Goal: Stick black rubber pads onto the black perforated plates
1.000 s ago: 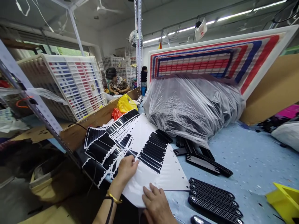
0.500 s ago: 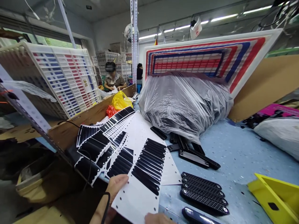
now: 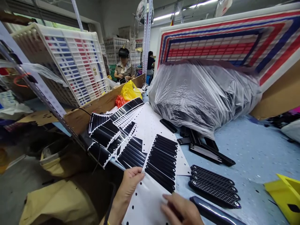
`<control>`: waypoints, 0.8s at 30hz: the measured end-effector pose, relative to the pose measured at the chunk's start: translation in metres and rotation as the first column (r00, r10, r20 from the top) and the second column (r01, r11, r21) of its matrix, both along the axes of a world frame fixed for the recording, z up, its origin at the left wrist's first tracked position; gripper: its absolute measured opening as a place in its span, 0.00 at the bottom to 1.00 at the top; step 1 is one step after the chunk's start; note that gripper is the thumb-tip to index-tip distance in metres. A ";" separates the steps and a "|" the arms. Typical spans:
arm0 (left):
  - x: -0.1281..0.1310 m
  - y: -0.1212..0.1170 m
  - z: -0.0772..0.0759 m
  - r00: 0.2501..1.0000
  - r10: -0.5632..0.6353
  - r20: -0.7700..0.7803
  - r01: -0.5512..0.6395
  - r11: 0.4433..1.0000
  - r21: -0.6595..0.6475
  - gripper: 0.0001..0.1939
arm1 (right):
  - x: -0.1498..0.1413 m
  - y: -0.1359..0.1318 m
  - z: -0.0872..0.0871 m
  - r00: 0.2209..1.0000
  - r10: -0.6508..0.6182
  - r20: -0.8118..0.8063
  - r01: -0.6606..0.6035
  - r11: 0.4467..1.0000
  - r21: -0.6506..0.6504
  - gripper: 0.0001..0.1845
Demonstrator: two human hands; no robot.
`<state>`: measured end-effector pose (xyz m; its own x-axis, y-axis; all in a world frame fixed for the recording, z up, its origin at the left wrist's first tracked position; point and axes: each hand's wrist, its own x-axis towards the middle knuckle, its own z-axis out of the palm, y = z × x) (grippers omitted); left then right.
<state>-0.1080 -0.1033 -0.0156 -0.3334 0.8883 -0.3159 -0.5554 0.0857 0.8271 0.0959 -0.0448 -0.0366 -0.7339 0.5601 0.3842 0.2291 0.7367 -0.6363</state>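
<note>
The left hand (image 3: 130, 186) pinches the left edge of a white sheet of black strips (image 3: 161, 161), while the right hand (image 3: 184, 209), blurred, has its fingers loosely apart at the sheet's plain lower part; whether it touches, I cannot tell. The sheet is right in front of the person at the counter (image 3: 253, 147), between other strip sheets (image 3: 105, 132) on the left and mesh-patterned black handles (image 3: 214, 189) on the right. Farther out on the left, a white crate (image 3: 64, 37) carries yellow characters (image 3: 94, 71) too small to read.
</note>
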 end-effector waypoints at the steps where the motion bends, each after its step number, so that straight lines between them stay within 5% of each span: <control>1: 0.000 0.000 0.004 1.000 -0.003 0.003 0.003 1.000 -0.002 0.16 | -0.006 0.006 0.004 0.999 -0.039 -0.016 0.039 0.999 0.017 0.18; 5: -0.001 0.006 0.021 0.997 -0.048 -0.055 0.050 0.998 0.028 0.12 | -0.039 0.023 0.018 0.993 -0.106 -0.057 0.108 0.993 0.044 0.18; 10: -0.001 0.019 0.034 0.978 -0.111 -0.179 0.125 0.989 0.073 0.08 | -0.064 0.029 0.031 0.993 -0.121 0.016 0.122 0.988 -0.094 0.22; 18: -0.001 0.036 0.020 0.978 -0.097 -0.184 0.112 0.991 0.073 0.11 | -0.062 0.058 0.048 0.979 -0.205 -0.008 0.184 0.896 -0.403 0.25; 22: -0.018 0.057 0.010 0.953 0.043 -0.299 -0.026 0.998 0.061 0.13 | -0.042 0.086 0.063 0.901 -0.425 -0.091 0.311 0.776 -0.549 0.31; 24: -0.033 0.075 0.009 0.882 0.069 -0.467 -0.059 0.998 0.037 0.15 | -0.021 0.099 0.079 0.842 -0.515 -0.163 0.355 0.755 -0.552 0.29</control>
